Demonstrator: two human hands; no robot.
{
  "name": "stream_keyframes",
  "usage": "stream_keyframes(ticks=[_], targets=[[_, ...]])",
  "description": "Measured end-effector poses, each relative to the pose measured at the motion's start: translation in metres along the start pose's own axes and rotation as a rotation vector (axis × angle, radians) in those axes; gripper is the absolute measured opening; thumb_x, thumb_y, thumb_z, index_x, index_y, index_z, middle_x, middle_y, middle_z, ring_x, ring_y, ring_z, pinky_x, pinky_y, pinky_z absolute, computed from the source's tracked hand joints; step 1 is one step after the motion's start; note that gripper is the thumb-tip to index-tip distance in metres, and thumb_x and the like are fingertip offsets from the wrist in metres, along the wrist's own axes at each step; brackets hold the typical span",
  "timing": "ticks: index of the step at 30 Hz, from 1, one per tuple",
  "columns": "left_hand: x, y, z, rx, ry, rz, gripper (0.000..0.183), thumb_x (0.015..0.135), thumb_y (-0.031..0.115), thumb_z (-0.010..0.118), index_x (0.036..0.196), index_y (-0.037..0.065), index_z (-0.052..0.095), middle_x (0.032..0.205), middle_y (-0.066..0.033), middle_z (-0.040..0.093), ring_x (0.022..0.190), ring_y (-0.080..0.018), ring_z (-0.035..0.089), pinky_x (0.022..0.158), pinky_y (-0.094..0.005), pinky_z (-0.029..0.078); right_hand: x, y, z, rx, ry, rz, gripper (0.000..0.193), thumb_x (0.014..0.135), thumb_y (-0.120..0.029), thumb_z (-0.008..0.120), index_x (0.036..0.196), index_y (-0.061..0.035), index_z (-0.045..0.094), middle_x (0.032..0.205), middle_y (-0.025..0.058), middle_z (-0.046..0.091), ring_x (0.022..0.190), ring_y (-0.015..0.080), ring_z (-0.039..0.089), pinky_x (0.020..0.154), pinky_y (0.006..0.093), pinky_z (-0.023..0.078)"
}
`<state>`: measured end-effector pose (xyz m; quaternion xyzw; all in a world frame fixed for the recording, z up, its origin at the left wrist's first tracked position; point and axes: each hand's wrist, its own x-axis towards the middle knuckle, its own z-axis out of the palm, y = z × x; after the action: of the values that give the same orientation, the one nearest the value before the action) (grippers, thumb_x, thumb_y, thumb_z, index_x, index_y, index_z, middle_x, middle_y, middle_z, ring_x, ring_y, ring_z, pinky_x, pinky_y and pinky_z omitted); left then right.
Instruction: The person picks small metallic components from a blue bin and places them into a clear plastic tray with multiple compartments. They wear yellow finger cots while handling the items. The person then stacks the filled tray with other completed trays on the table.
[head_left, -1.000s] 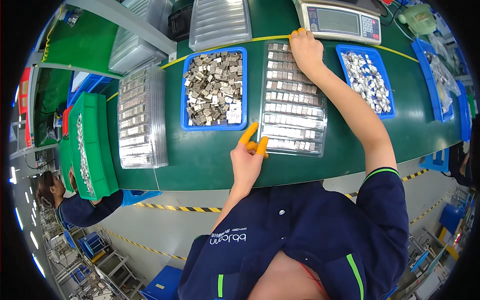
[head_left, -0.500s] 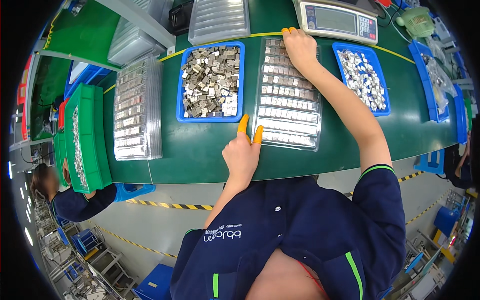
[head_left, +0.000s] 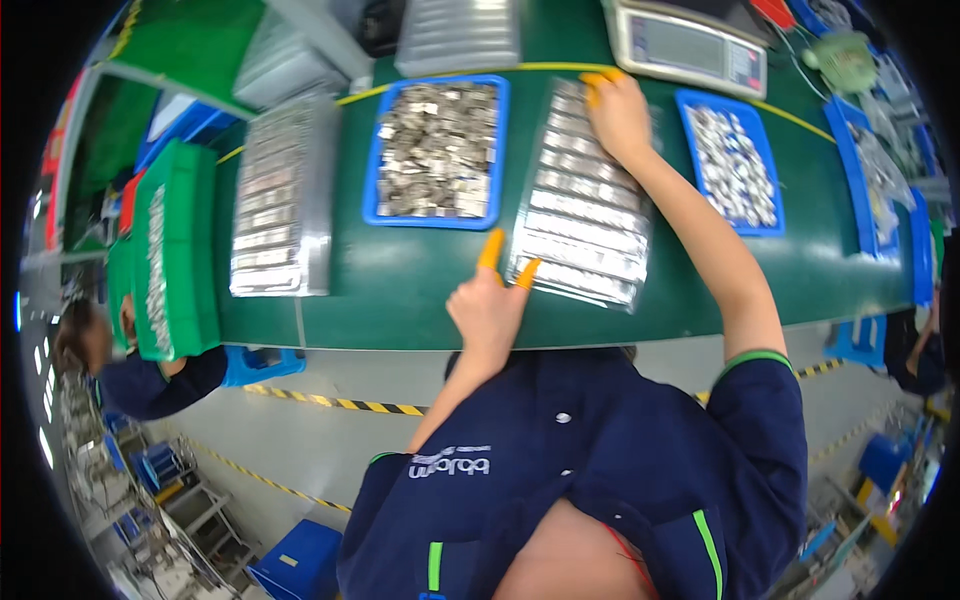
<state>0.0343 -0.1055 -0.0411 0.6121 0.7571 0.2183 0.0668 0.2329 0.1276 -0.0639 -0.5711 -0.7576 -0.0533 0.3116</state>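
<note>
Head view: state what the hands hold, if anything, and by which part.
The clear plastic slotted tray: the right hand lies over its far edge, the left hand at its near left corner. Whether either truly grips it cannot be told.

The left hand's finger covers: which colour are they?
The finger covers are orange-yellow, best seen in the head view.

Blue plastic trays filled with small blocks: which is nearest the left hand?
The blue rectangular tray just beyond the left hand; the other filled tray lies right of the right hand.

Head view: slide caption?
Left hand and right hand at a clear tray of small parts, between two blue bins.
</note>
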Motion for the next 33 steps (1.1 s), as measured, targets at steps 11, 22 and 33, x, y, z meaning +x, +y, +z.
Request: stream_keyframes(ticks=[11,22,33], targets=[[-0.010,-0.032,-0.027,-0.053,0.076,-0.264,0.042,0.063,0.047,0.081,0.077,0.009,0.067,0.052,-0.0078,0.057,0.049,-0.0287,0.059,0.050,-0.0390,0.046,-0.086,0.011,-0.036,0.128,-0.096,0.368,0.038,0.079,-0.012,0.061,0.116,-0.0031,0.058,0.108,0.0169,0.059,0.104,0.0352,0.050,0.091,0.0435,0.040],[-0.057,-0.052,-0.049,0.031,-0.053,-0.354,0.040,0.070,0.037,0.077,0.065,-0.002,0.067,0.050,-0.0117,0.059,0.047,-0.0287,0.060,0.049,-0.0368,0.047,-0.154,-0.039,-0.153,-0.059,-0.370,0.347,0.049,0.076,-0.032,0.073,0.116,-0.0071,0.062,0.106,0.0116,0.058,0.095,0.0290,0.057,0.078,0.0379,0.048],[-0.086,-0.063,-0.043,-0.972,-0.635,-0.694,0.030,0.083,0.025,0.070,0.086,-0.005,0.068,0.070,-0.0068,0.065,0.058,-0.0119,0.060,0.057,-0.0247,0.051,-0.212,-0.042,-0.201,-0.537,-0.487,0.419,0.050,0.077,-0.042,0.071,0.101,-0.0004,0.058,0.092,0.0151,0.063,0.086,0.0317,0.061,0.068,0.0392,0.048]])
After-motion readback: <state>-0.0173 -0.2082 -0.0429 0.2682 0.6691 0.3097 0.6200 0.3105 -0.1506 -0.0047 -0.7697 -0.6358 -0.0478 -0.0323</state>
